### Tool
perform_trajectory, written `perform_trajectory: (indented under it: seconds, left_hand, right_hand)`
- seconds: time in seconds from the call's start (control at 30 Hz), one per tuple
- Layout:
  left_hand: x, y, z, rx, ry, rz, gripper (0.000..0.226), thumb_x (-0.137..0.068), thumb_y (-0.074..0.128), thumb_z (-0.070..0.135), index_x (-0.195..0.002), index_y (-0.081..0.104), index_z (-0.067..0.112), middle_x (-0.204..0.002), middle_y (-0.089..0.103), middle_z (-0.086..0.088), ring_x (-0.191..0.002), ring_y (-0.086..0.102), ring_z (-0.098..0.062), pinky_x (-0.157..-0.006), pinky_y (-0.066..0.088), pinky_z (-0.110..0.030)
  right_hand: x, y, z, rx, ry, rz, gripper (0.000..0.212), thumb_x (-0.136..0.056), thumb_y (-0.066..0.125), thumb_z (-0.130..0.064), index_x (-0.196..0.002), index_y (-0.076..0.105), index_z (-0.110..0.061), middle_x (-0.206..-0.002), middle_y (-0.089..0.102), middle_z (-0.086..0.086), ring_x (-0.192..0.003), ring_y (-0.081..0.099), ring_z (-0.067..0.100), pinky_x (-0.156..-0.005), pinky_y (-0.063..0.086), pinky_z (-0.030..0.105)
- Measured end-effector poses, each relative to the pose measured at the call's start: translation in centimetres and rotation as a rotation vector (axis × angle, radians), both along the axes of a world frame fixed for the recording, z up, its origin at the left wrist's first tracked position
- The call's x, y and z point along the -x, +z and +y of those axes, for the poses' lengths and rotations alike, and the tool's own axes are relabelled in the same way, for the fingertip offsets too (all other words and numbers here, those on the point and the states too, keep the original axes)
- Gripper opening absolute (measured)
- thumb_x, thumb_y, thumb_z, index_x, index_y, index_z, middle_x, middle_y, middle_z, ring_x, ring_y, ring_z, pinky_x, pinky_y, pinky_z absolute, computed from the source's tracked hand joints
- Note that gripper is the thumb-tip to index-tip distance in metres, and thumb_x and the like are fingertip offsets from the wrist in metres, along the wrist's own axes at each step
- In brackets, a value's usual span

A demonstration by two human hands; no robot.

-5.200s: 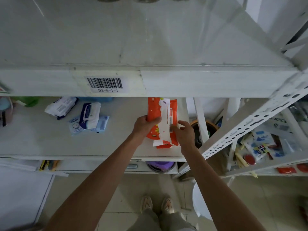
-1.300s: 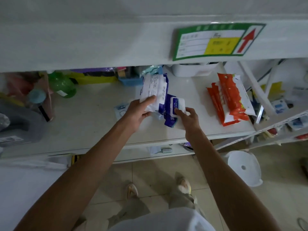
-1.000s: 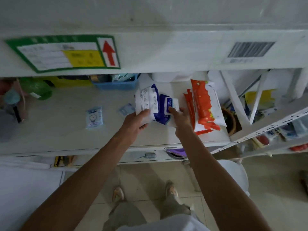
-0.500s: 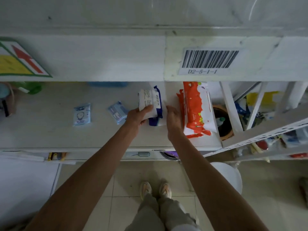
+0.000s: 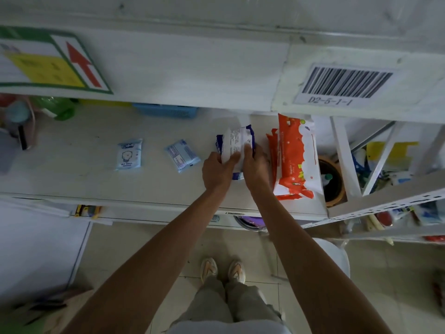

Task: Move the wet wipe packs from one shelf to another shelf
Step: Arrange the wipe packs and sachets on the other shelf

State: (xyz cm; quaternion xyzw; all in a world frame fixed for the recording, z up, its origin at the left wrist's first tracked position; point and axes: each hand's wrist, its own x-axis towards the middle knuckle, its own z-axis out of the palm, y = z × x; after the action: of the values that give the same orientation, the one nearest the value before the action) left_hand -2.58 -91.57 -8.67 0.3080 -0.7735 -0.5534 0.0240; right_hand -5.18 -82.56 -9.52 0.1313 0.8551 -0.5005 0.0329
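My left hand (image 5: 216, 172) and my right hand (image 5: 254, 165) press from both sides on the white and blue wet wipe packs (image 5: 236, 141), held on edge on the middle shelf (image 5: 72, 179). Directly to their right stand orange and white wet wipe packs (image 5: 295, 155), also on edge. Two small pale blue wipe packs lie flat further left, one (image 5: 130, 154) face up and one (image 5: 182, 155) turned at an angle. The lower part of the held packs is hidden by my fingers.
The upper shelf's front edge (image 5: 192, 75) overhangs, bearing a green sign (image 5: 48, 63) and a barcode label (image 5: 344, 83). A blue basket (image 5: 166, 110) and green bottle (image 5: 57, 107) sit at the back. A brown pot (image 5: 333, 182) and a cluttered rack (image 5: 395, 201) are at the right.
My hands carried the white and blue packs rightward along the shelf, up against the orange packs. My right hand has closed in on them, so both hands now squeeze the packs together.
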Motion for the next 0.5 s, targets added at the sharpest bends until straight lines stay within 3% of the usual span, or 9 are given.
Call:
perform_trajectory:
  seconds: [0.07,0.17,0.27,0.4,0.5]
  left_hand:
    - [-0.1,0.0,-0.1,0.059,-0.034,0.025,0.044,-0.086,0.073,0.054,-0.090,0.059,0.013,-0.083,0.064,0.004,-0.068,0.060,-0.012,-0.053,0.040,-0.019]
    - [-0.3,-0.4,-0.2,0.091,-0.037,0.073,0.042,-0.085,0.073,0.053,-0.078,0.052,0.017,-0.070,0.059,0.005,-0.064,0.059,-0.017,-0.056,0.047,-0.032]
    - [-0.5,-0.4,-0.1,0.112,-0.029,0.088,0.037,-0.086,0.073,0.049,-0.079,0.053,0.019,-0.068,0.057,0.008,-0.060,0.056,-0.012,-0.054,0.044,-0.028]
    - [-0.9,-1.2,-0.5,0.146,-0.059,0.019,0.035,-0.086,0.068,0.056,-0.086,0.058,0.023,-0.078,0.066,0.007,-0.071,0.067,-0.014,-0.062,0.060,-0.041]
    - [-1.0,-2.0,-0.5,0.209,-0.071,0.044,0.046,-0.083,0.065,0.062,-0.105,0.061,0.022,-0.100,0.068,-0.001,-0.088,0.068,-0.016,-0.070,0.063,-0.041]
  right_hand:
    - [0.6,-0.6,0.1,-0.032,-0.002,0.032,0.060,-0.095,0.026,-0.066,-0.125,0.060,-0.027,-0.106,0.071,0.004,-0.095,0.070,0.024,-0.087,0.061,0.049]
    - [0.9,0.1,0.1,-0.005,-0.011,0.088,0.049,-0.098,0.031,-0.054,-0.118,0.064,-0.025,-0.100,0.070,0.005,-0.090,0.069,0.023,-0.082,0.060,0.050]
    - [0.8,0.2,0.0,0.051,-0.014,0.098,0.043,-0.102,0.035,-0.048,-0.126,0.064,-0.026,-0.110,0.070,0.003,-0.101,0.067,0.019,-0.086,0.060,0.047]
    - [0.3,-0.7,0.0,-0.032,0.046,0.099,0.052,-0.101,0.028,-0.062,-0.135,0.055,-0.033,-0.118,0.067,0.000,-0.107,0.066,0.018,-0.084,0.062,0.047]
    - [0.0,-0.3,0.2,-0.023,0.067,0.103,0.056,-0.101,0.028,-0.061,-0.139,0.053,-0.028,-0.122,0.067,0.002,-0.109,0.066,0.018,-0.083,0.063,0.043]
